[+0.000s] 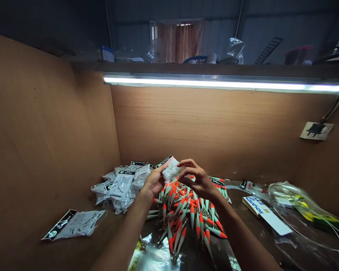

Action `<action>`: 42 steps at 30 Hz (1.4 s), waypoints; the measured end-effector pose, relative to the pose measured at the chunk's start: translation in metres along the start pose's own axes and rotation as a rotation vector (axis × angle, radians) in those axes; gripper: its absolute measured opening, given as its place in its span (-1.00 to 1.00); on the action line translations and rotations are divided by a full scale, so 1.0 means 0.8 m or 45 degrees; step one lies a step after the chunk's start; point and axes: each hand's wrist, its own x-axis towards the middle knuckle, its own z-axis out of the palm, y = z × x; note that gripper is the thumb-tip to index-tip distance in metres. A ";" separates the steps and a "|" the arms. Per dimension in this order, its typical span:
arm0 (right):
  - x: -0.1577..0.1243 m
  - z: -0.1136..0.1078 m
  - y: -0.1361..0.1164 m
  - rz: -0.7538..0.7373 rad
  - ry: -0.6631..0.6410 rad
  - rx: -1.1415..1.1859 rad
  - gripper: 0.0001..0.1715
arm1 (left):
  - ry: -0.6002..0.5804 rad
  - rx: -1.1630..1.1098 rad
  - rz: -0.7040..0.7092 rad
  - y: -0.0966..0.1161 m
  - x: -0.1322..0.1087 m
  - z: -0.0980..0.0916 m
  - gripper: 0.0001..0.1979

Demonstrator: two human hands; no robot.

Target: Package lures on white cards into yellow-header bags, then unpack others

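Note:
My left hand point(155, 181) grips a small clear plastic bag point(171, 170) with whitish contents, held up above the desk. My right hand point(197, 178) is at the bag's right side, its fingers bent and apart; whether a fingertip touches the plastic is hard to tell. Below both hands lies a heap of orange and pale green tapered pieces point(183, 210) with small metal parts. Behind and left of my left hand is a pile of filled bags with black header cards point(122, 184).
A single packet point(76, 224) lies at the left. Clear plastic point(155, 258) is at the near edge. To the right are a handwritten card point(267, 214), a large clear bag point(302, 203) and a looped tube. A lit tube lamp point(214, 83) runs under the shelf.

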 end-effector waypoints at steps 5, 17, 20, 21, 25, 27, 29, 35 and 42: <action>-0.004 -0.034 0.015 0.035 0.274 0.151 -0.77 | 0.102 -0.130 0.135 0.008 0.007 -0.007 -0.75; 0.024 -0.019 0.044 0.542 0.168 0.530 -0.46 | -0.061 0.807 0.647 -0.030 0.000 0.019 -0.64; 0.038 -0.023 0.049 0.552 0.313 0.503 -0.50 | -0.056 0.788 0.682 -0.031 0.006 0.017 -0.45; 0.041 -0.027 0.053 0.541 0.400 0.472 -0.51 | 0.011 0.755 0.709 -0.026 0.009 0.012 -0.39; 0.039 -0.023 0.081 0.540 0.754 0.256 -0.49 | 0.155 0.802 0.730 0.003 0.016 -0.015 -0.45; 0.036 -0.008 0.095 0.572 0.788 0.211 -0.50 | 0.140 0.854 0.685 0.012 0.018 -0.025 -0.48; 0.035 0.004 0.106 0.577 0.762 0.234 -0.51 | 0.149 0.870 0.669 0.013 0.019 -0.030 -0.47; 0.052 -0.012 0.121 0.539 0.877 0.314 -0.50 | 0.109 0.918 0.711 0.000 0.020 -0.021 -0.49; 0.055 -0.036 0.106 0.505 0.918 0.425 -0.47 | 0.121 0.993 0.712 0.004 0.019 -0.021 -0.48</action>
